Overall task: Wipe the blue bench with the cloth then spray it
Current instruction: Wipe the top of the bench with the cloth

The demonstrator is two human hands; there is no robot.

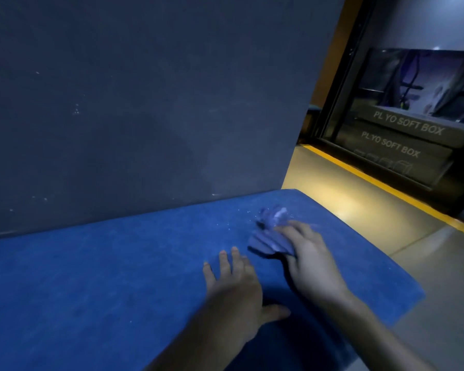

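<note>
Blue padding covers the bench (pixel 97 277), which fills the lower frame below a dark grey wall (pixel 145 103). Right of centre, the right hand (pixel 310 261) presses a crumpled bluish cloth (pixel 268 236) onto it, fingers apparently curled over its edge. Just left, the left hand (pixel 235 290) lies flat, fingers spread, holding nothing.
</note>
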